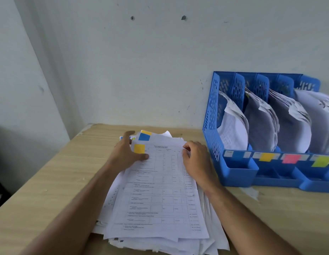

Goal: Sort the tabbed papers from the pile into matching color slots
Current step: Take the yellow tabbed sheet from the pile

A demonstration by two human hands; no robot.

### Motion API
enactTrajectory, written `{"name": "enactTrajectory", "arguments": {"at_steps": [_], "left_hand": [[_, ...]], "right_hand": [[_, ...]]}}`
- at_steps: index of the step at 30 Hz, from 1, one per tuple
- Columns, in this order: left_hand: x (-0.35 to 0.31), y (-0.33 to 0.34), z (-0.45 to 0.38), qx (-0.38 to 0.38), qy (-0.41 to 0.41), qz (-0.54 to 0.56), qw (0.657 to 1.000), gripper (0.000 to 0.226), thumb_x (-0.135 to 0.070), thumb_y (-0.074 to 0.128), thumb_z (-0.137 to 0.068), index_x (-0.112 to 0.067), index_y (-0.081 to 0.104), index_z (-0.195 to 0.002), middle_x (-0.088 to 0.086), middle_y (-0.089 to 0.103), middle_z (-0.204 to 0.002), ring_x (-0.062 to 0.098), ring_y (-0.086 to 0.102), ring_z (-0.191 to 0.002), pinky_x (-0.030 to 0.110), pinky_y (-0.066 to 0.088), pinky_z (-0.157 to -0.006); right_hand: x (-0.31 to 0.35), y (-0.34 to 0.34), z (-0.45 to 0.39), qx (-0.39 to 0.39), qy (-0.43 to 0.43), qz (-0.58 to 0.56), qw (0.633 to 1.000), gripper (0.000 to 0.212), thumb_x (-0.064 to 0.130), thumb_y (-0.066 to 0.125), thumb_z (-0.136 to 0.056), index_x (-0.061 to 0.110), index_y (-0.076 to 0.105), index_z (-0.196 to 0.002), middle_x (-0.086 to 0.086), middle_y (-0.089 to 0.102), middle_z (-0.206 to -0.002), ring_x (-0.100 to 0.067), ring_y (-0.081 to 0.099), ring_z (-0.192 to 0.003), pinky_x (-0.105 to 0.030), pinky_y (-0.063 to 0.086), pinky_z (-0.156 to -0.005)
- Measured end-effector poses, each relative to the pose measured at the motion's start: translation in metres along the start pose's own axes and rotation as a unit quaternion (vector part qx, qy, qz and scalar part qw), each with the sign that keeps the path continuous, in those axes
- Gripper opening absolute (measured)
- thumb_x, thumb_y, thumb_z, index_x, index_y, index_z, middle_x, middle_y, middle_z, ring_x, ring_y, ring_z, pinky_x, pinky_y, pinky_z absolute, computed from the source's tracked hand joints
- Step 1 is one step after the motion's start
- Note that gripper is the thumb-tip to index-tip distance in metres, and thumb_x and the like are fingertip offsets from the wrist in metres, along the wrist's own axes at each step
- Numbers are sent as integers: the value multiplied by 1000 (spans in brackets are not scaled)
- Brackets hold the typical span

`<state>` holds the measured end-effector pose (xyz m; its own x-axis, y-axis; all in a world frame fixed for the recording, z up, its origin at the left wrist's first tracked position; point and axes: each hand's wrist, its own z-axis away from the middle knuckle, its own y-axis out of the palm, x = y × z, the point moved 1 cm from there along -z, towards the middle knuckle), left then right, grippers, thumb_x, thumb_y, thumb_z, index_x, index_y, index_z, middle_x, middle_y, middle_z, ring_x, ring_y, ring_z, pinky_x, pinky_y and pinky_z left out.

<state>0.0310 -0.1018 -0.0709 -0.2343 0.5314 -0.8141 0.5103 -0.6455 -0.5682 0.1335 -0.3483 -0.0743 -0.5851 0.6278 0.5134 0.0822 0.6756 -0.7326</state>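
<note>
A loose pile of printed papers (156,199) lies on the wooden desk in front of me. The top sheet carries a yellow tab (139,148) at its upper left; a blue tab (144,137) and another yellow one show on sheets beneath. My left hand (126,153) rests flat on the pile's upper left, thumb pressing beside the yellow tab. My right hand (195,159) pinches the top sheet's upper right corner. To the right stands a blue file rack (213,115) with slots marked blue (238,155), yellow (266,157), pink (290,159) and lime (322,161), each holding curved papers.
The desk (49,181) meets a white wall at the back, and its left edge drops off beside a dark area. Small open trays run along the rack's front base (241,173). Bare wood lies left of the pile and in front of the rack.
</note>
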Motion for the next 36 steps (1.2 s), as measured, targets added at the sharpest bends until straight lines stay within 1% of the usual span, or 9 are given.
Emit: {"name": "enactTrajectory", "arguments": {"at_steps": [3, 7, 12, 15, 19, 22, 27, 32, 36], "left_hand": [[-3, 0, 1, -22, 30, -11, 999, 115, -39, 99, -56, -42, 29, -147, -6, 51, -130, 22, 53, -118, 44, 44, -104], [-11, 1, 4, -45, 78, -60, 994, 63, -44, 90, -72, -31, 59, -125, -10, 52, -131, 17, 48, -123, 44, 40, -109], [-27, -8, 9, -96, 115, 21, 989, 7, -31, 76, -91, -31, 69, -92, -15, 71, -97, 11, 65, -94, 28, 51, -79], [-41, -13, 15, -128, 143, 21, 981, 10, -30, 74, -92, -28, 67, -85, -16, 70, -87, 2, 63, -87, 19, 41, -72], [-60, -16, 22, -136, 192, 27, 972, 10, -28, 69, -96, -25, 64, -88, -21, 69, -83, 2, 63, -80, 20, 47, -69], [-73, -20, 25, -123, 213, 58, 968, 12, -32, 63, -100, -23, 61, -92, -1, 66, -74, 9, 55, -61, 24, 44, -59], [-100, -25, 29, -165, 227, 91, 955, 15, -31, 60, -102, -20, 57, -93, 14, 62, -75, 29, 47, -59, 32, 38, -52], [-140, -23, 24, -181, 245, 135, 943, 17, -27, 58, -104, -12, 56, -95, 5, 67, -79, 20, 50, -57, 23, 41, -51], [-177, -18, 13, -175, 262, 155, 936, 18, -26, 60, -103, -11, 56, -95, -2, 64, -76, 5, 50, -53, 16, 41, -48]], "right_hand": [[1, -4, -2, -38, -4, -53, 998, 7, 22, 52, -104, 18, 58, -104, 0, 65, -95, -18, 59, -89, -32, 51, -71], [4, -6, -3, -98, -1, -124, 988, 12, 25, 49, -106, 18, 58, -111, 2, 69, -100, -13, 65, -92, -25, 54, -72], [9, -14, -3, -150, -10, -144, 978, 23, 36, 48, -107, 16, 60, -107, 7, 67, -83, -6, 61, -71, -14, 40, -56], [16, -22, -3, -170, -27, -140, 975, 23, 37, 48, -108, 18, 61, -107, 10, 63, -75, -3, 58, -62, -9, 34, -50], [28, -32, -6, -185, -36, -155, 970, 24, 36, 49, -108, 16, 62, -111, 11, 60, -69, -3, 55, -56, -12, 37, -47], [33, -47, -12, -179, -22, -200, 963, 19, 36, 53, -106, 19, 61, -108, 16, 61, -73, -7, 62, -66, -15, 43, -50], [36, -80, -14, -59, 67, -413, 906, 27, 28, 80, -88, 22, 66, -110, 7, 75, -99, -3, 71, -91, -23, 57, -82], [30, -121, -9, 4, 112, -526, 843, 27, 19, 77, -91, 18, 72, -118, 2, 77, -110, -17, 73, -104, -42, 58, -94], [15, -163, -2, 95, 81, -489, 863, 34, 7, 74, -90, 16, 70, -123, -1, 77, -114, -19, 73, -106, -36, 59, -90]]}}
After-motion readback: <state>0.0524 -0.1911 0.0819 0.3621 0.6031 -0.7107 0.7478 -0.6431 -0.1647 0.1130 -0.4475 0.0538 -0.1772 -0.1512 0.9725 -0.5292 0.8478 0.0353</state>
